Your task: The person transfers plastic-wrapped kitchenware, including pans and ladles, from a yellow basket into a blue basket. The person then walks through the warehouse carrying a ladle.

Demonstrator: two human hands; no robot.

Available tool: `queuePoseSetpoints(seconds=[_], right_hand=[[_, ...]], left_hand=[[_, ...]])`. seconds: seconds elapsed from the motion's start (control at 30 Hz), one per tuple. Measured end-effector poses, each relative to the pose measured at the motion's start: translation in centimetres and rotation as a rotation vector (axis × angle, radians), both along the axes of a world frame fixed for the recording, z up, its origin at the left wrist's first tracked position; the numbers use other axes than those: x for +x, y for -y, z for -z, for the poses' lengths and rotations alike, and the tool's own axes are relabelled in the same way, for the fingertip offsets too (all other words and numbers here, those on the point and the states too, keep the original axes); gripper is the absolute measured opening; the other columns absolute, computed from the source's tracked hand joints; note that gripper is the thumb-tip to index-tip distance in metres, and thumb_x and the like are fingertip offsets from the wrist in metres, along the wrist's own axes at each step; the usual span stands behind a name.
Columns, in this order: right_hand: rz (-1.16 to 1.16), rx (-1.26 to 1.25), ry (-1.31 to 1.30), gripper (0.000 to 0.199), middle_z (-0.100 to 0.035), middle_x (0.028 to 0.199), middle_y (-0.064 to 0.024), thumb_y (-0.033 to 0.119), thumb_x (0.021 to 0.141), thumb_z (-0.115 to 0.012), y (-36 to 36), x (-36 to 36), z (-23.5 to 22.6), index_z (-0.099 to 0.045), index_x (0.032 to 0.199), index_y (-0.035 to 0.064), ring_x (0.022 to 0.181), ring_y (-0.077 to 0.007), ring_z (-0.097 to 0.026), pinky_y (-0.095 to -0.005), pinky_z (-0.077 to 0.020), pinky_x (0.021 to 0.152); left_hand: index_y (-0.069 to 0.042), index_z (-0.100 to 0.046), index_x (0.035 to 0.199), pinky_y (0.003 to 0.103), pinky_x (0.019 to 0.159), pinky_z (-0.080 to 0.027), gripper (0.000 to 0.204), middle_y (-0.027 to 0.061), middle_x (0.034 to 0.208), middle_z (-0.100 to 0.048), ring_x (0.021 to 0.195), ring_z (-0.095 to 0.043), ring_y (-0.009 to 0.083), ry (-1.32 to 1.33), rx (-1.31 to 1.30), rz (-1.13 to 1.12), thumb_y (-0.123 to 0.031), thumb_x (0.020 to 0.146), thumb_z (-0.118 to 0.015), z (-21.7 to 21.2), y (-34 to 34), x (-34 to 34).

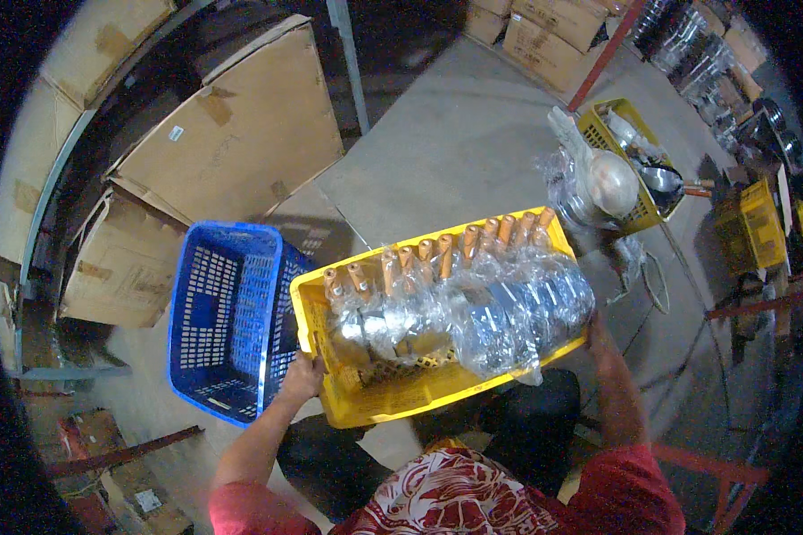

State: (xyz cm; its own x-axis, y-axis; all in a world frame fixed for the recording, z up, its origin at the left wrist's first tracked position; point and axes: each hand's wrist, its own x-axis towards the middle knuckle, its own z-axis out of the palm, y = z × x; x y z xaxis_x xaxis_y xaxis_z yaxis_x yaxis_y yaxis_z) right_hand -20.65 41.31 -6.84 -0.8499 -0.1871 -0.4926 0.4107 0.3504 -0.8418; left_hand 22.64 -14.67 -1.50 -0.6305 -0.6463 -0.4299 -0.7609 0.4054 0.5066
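Observation:
A yellow plastic crate [419, 415] is in front of me, slightly tilted, its right end farther from me. In it stands a row of metal pans [500, 325] wrapped in clear plastic, their wooden handles [445, 256] pointing toward the far rim. At the crate's left end my left hand [304, 375] is closed on the edge. My right hand [595, 332] grips the opposite end, with its fingers mostly hidden by the crate and the plastic wrap. Bare crate floor and wall show along the near side, beside the pans.
A blue crate [177, 330] stands just left of the yellow one. Large cardboard boxes [250, 125] line the left side. At the far right, another yellow crate [589, 125] holds wrapped metalware, with a plastic-wrapped bowl [611, 183] beside it. Red rack bars [605, 58] rise nearby.

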Motion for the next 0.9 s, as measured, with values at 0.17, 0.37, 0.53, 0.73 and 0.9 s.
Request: queuePoseSetpoints(seconds=[0.17, 0.37, 0.53, 0.73, 0.9], right_hand=[[-0.022, -0.105, -0.115, 0.044, -0.062, 0.088, -0.0035, 0.05, 0.102, -0.043, -0.5, -2.9, 4.4, -0.062, 0.099, 0.0108, 0.081, -0.0158, -0.057, -0.0347, -0.0471, 0.073], [0.069, 0.161, -0.213, 0.074, -0.068, 0.096, -0.0182, 0.066, 0.098, -0.037, 1.6, -4.8, 6.9, -0.066, 0.115, -0.0004, 0.092, -0.0299, -0.064, -0.0456, -0.0503, 0.082], [0.28, -0.019, -0.092, 0.079, -0.063, 0.124, -0.0216, 0.067, 0.096, -0.039, 3.9, -2.5, 3.8, -0.058, 0.128, -0.0031, 0.107, -0.0336, -0.062, -0.0443, -0.0504, 0.091], [0.505, -0.238, 0.239, 0.064, -0.056, 0.134, -0.0085, 0.056, 0.096, -0.052, 6.3, 6.9, 2.1, -0.038, 0.147, 0.0206, 0.112, -0.0313, -0.059, -0.0501, -0.0502, 0.089], [0.405, -0.462, 0.201, 0.062, -0.053, 0.138, -0.0111, 0.063, 0.101, -0.035, 8.6, 11.9, 1.0, -0.032, 0.149, 0.0253, 0.115, -0.0344, -0.058, -0.056, -0.044, 0.099]], left_hand=[[0.006, -0.061, 0.105, 0.055, 0.08, -0.052, 0.036, 0.0355, 0.098, -0.064, 0.096, -0.064, 0.0508, -0.157, -0.125, 0.3, -0.029, 0.096, -0.054, 0.9, -1.1, 0.7], [0.009, -0.049, 0.114, 0.056, 0.08, -0.052, 0.047, 0.0358, 0.095, -0.066, 0.096, -0.063, 0.0525, -0.019, -0.17, 0.074, -0.035, 0.098, -0.053, 3.4, -2.2, 0.3], [0.008, -0.046, 0.116, 0.058, 0.082, -0.05, 0.051, 0.0371, 0.097, -0.065, 0.096, -0.063, 0.054, -0.104, -0.205, 0.015, -0.038, 0.096, -0.054, 8.8, -0.2, 1.6], [-0.002, -0.045, 0.127, 0.041, 0.085, -0.053, 0.035, 0.016, 0.115, -0.062, 0.098, -0.062, 0.0269, -0.352, 0.157, 0.023, -0.021, 0.099, -0.057, 14.8, 2.7, 2.5], [-0.001, -0.04, 0.129, 0.04, 0.09, -0.05, 0.038, 0.0169, 0.118, -0.06, 0.101, -0.061, 0.0294, -0.561, 0.042, 0.028, -0.019, 0.1, -0.056, 13.6, 1.8, 2.1]])
